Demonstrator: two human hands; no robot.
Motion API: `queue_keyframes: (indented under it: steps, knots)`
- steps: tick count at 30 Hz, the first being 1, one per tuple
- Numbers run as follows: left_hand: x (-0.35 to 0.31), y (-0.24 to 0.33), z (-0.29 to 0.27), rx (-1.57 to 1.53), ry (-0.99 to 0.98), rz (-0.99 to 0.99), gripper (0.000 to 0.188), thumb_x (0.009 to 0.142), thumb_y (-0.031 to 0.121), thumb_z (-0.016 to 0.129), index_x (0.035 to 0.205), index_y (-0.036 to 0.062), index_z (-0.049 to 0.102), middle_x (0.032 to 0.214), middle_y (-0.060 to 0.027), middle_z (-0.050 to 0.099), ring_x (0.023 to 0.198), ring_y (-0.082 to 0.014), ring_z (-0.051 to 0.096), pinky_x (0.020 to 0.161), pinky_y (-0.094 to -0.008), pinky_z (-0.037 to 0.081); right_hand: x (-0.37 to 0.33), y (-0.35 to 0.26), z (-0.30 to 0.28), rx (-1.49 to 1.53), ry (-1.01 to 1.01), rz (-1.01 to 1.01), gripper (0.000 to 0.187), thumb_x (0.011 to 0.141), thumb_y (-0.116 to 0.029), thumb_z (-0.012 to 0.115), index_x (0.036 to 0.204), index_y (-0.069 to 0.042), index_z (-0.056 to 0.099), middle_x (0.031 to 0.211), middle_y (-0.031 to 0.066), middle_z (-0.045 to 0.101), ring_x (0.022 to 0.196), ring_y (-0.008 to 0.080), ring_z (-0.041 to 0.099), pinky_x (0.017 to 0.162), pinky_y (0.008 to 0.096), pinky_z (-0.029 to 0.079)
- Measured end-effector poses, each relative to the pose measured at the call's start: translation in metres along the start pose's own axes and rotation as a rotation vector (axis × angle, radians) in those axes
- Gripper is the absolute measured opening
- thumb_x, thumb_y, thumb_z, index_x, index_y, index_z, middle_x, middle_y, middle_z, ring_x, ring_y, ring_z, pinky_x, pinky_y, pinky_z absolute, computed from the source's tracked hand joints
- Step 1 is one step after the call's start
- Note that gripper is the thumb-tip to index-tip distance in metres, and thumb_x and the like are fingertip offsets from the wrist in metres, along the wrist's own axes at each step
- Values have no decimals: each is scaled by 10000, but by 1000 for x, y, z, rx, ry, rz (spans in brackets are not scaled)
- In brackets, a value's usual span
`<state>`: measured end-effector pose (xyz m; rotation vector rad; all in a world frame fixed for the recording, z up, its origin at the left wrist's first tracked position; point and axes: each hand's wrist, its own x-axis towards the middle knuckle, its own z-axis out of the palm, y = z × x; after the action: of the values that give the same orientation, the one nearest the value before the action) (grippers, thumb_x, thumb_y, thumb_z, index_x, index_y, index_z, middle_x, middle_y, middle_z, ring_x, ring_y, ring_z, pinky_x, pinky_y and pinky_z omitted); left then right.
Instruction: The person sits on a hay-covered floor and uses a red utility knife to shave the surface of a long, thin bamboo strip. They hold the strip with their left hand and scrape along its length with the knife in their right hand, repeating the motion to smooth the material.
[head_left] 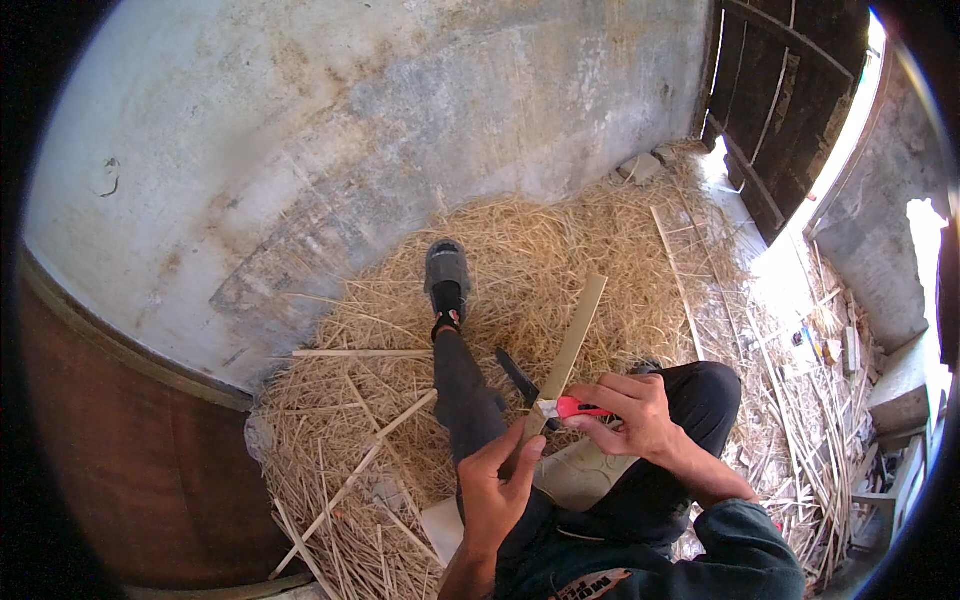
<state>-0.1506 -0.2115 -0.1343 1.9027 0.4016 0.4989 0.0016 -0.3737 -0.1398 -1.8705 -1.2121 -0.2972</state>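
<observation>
My left hand (497, 490) is closed round the near end of a flat, pale strip of wood or bamboo (577, 335). The strip slants up and away from me, its far end over the straw. In my right hand (640, 412) is a red utility knife (578, 407). Its front end meets the strip just beyond my left fingertips, and the blade itself is too small to make out. Behind the strip, by my shin, a dark, flat, narrow object (515, 376) shows in part; its kind cannot be told.
Straw and shavings (530, 235) cover the floor round my legs. Several long thin strips (365, 460) lie at the left, more (780, 400) at the right. A stained wall (400, 110) stands ahead, a dark wooden door (790, 90) at far right, a brown panel (150, 430) at left.
</observation>
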Motion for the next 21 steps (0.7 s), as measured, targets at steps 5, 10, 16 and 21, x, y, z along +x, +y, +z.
queue_keyframes:
  steps: [5,10,16,21]
  knots:
    - [-3,-4,-2,60,-13,-2,358,996,214,744,1254,-33,735,829,-118,758,685,-88,619,602,-302,486,3,4,-1,-28,19,11,290,810,-276,877,1059,-147,806,722,11,660,561,196,656,490,352,503]
    - [-11,-5,-10,57,-91,-113,373,1011,231,724,1257,-49,727,874,-154,779,740,-115,677,644,-315,521,3,32,-7,-38,175,112,217,849,-226,844,1039,-124,819,742,61,700,580,225,663,536,358,511]
    - [-41,-25,-21,46,-161,-118,372,1016,253,720,1253,-33,732,839,-148,762,709,-82,653,588,-291,496,29,70,-61,-137,348,634,267,931,-240,766,1100,-34,762,799,143,735,655,255,686,608,373,509]
    - [-30,-37,-35,-14,-167,-347,391,1087,303,603,1324,15,718,644,36,521,571,-30,404,513,-272,327,20,66,-67,-278,-174,591,258,922,-246,734,1104,-63,736,913,166,746,851,359,724,752,467,550]
